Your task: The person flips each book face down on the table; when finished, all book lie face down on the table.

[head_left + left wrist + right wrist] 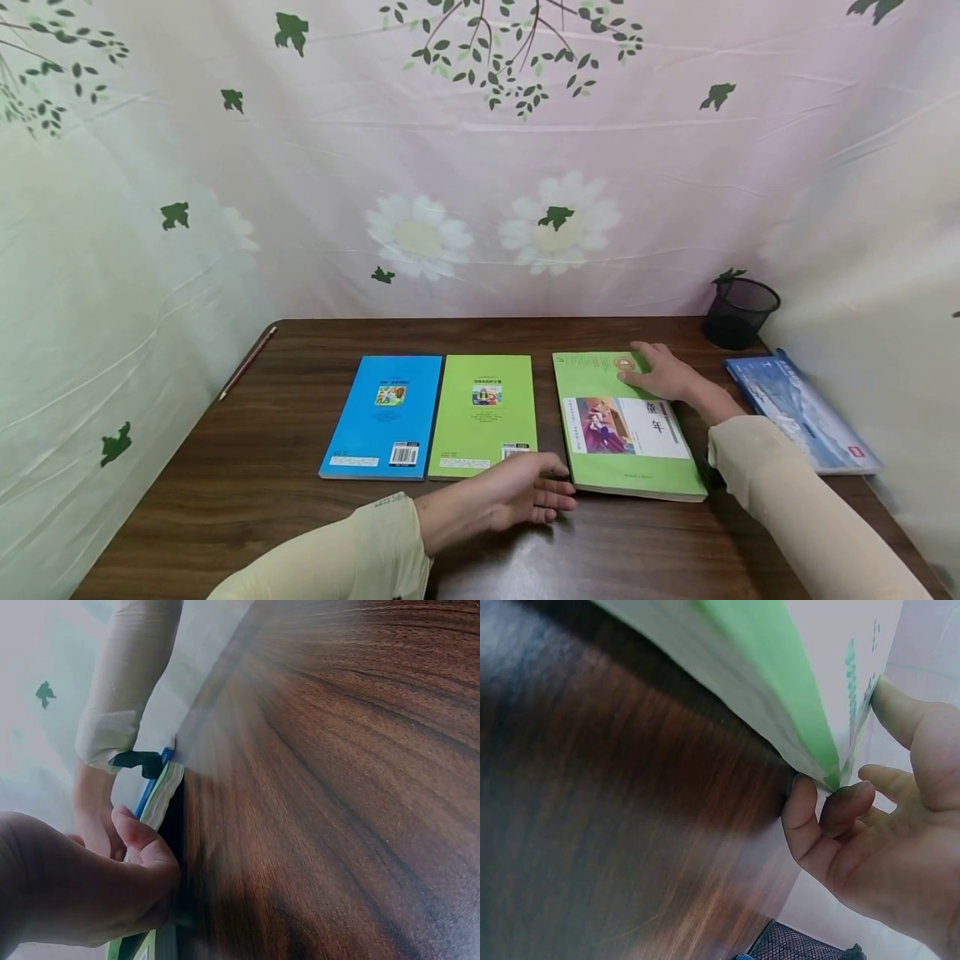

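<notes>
A thick green book (628, 473) with a picture of a figure in purple lies on the right half of the table. My right hand (662, 372) holds it by the upper right corner. In the right wrist view the right thumb (900, 712) rests on the cover, and the other fingers curl at the page edge. Palm turned toward the book, my left hand (525, 496) is beside its lower left corner with fingers loosely bent. To the left lie a thinner lime-green book (487, 433), partly covered by the left hand, and a blue book (382, 425), side by side.
A blue-and-white book (810, 417) lies at the right edge, partly behind the right forearm. Behind it stands a black mesh pen holder (738, 317). A thin dark red stick (247, 362) lies along the left edge. Patterned cloth (480, 167) surrounds the wooden table (247, 500).
</notes>
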The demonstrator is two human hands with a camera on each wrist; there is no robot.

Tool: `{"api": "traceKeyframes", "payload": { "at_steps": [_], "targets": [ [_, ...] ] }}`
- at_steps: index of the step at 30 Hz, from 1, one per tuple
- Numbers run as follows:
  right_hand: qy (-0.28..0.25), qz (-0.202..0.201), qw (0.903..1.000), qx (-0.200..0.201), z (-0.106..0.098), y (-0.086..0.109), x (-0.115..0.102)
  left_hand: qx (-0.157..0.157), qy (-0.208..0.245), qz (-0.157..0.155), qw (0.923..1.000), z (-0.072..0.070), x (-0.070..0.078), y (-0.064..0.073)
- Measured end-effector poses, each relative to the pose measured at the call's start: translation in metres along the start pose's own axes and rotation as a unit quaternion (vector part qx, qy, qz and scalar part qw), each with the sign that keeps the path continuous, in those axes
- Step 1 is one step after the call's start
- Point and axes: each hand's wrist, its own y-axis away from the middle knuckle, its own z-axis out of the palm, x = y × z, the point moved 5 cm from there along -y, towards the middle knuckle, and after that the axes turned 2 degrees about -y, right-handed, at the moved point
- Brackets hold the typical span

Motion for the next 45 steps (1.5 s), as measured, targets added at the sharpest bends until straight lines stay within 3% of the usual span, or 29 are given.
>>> {"api": "traceKeyframes", "payload": {
  "at_steps": [17, 45],
  "targets": [
    [-0.036, 0.007, 0.9993, -0.003, -0.002, -0.004, 0.005, 0.0, -0.013, 0.026, 0.9996, 0.004, 0.005, -0.006],
    [-0.069, 0.021, 0.9973, -0.015, -0.003, -0.005, 0.008, 0.05, -0.021, 0.067, 0.9963, 0.007, 0.016, -0.016]
  ]
}}
